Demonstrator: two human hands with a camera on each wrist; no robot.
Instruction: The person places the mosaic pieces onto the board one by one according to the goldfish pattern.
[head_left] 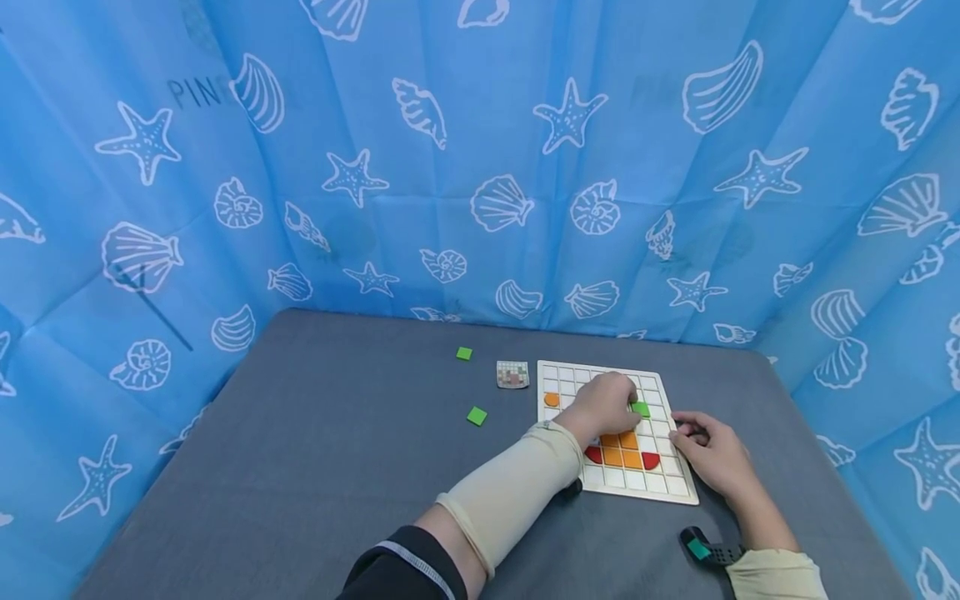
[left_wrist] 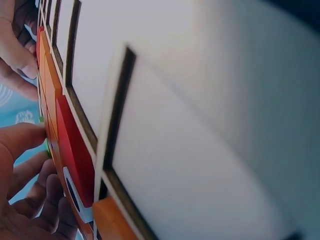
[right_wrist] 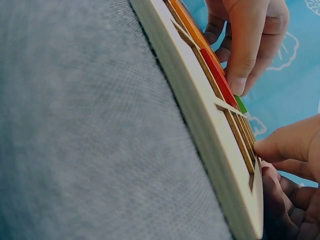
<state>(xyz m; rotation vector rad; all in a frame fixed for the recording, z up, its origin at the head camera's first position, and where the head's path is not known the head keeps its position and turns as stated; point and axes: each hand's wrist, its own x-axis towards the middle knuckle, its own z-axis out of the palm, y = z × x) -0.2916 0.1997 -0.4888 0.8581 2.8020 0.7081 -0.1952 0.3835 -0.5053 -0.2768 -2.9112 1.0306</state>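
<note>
A white grid board (head_left: 678, 485) lies on the grey table, with orange and red tiles in its middle cells. Reaching across it, my left hand (head_left: 602, 406) pinches a green tile (head_left: 642, 409) between thumb and index finger, at the board's upper right part. The same green tile (right_wrist: 241, 104) shows beneath the left thumb in the right wrist view. At the board's right edge, my right hand (head_left: 716, 454) grips the rim, its thumb on top. In the left wrist view, red (left_wrist: 75, 150) and orange tiles lie in the cells; the left palm hides part of the board.
Two loose green tiles, one farther back (head_left: 464, 353) and one nearer (head_left: 477, 416), lie left of the board. A small printed pattern card (head_left: 512, 375) sits beside the board's upper left corner. Behind the table hangs a blue curtain (head_left: 465, 167) with shells and starfish.
</note>
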